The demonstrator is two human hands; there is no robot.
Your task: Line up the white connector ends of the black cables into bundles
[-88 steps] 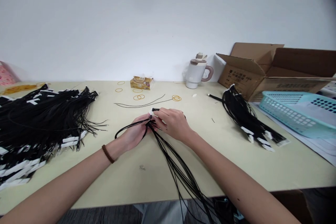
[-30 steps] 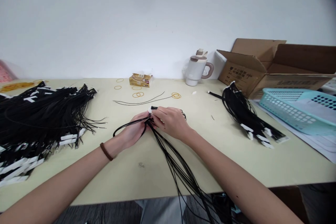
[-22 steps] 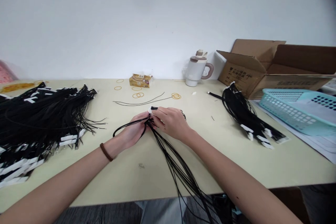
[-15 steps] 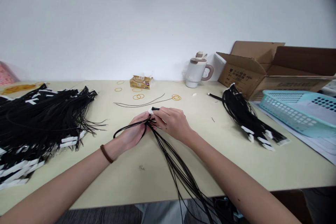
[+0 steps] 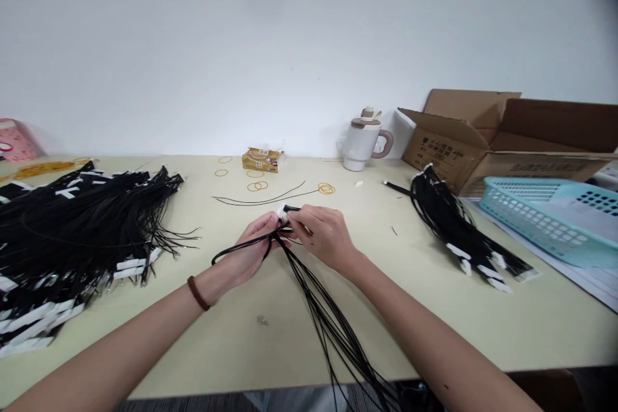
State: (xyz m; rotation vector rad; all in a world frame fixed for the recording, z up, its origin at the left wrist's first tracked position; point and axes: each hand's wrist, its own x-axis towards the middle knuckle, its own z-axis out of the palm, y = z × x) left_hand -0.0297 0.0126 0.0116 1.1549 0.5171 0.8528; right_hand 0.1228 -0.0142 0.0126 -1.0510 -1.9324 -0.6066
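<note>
My left hand (image 5: 252, 250) and my right hand (image 5: 322, 235) meet at the middle of the table, both closed round a bundle of thin black cords (image 5: 328, 318). The cords fan out from my fingers toward me and hang over the table's front edge. A small white tag (image 5: 281, 210) sticks out at the top of the grip, between the fingertips of both hands. One cord loops out to the left of my left hand. A brown hair band (image 5: 197, 292) is on my left wrist.
A big heap of black cords with white tags (image 5: 72, 232) fills the left. A smaller bunch (image 5: 454, 225) lies right, by a cardboard box (image 5: 506, 132) and teal basket (image 5: 545, 212). Rubber bands (image 5: 326, 188), a small box (image 5: 262, 159) and a mug (image 5: 362, 140) sit behind.
Both hands stay closed on the bundle at the same spot. My view has tipped slightly, so everything sits a little lower in the picture.
</note>
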